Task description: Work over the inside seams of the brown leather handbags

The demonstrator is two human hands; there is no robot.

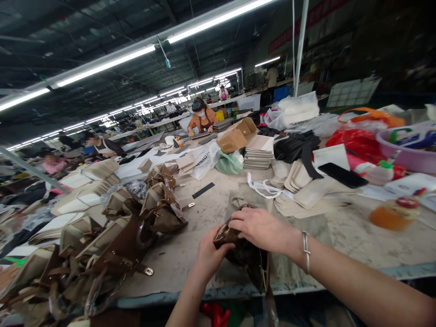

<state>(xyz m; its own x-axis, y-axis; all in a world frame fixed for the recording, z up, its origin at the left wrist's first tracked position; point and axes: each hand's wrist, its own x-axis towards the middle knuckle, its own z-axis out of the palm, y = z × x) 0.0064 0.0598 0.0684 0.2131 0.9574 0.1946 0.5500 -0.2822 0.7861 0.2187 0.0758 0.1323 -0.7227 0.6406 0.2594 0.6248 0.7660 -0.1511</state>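
A dark brown handbag (247, 259) lies at the table's front edge, its lower part hanging over. My left hand (213, 250) grips the bag's near left rim, thumb on top and fingers behind it. From above, my right hand (260, 227) reaches over the bag's upper edge with its fingers bent against the rim; a metal bracelet (305, 252) is on that wrist. The bag's inside is mostly hidden by my hands. To the left, several similar brown handbags (112, 245) with beige linings and plastic-wrapped handles are piled up.
Stacks of beige panels (259, 152), an open cardboard box (238, 135) and a black phone (343, 175) lie farther back. A jar of orange liquid (395, 214) and a purple basin (408, 147) are at the right. A co-worker in orange (202, 120) works at the table's far end.
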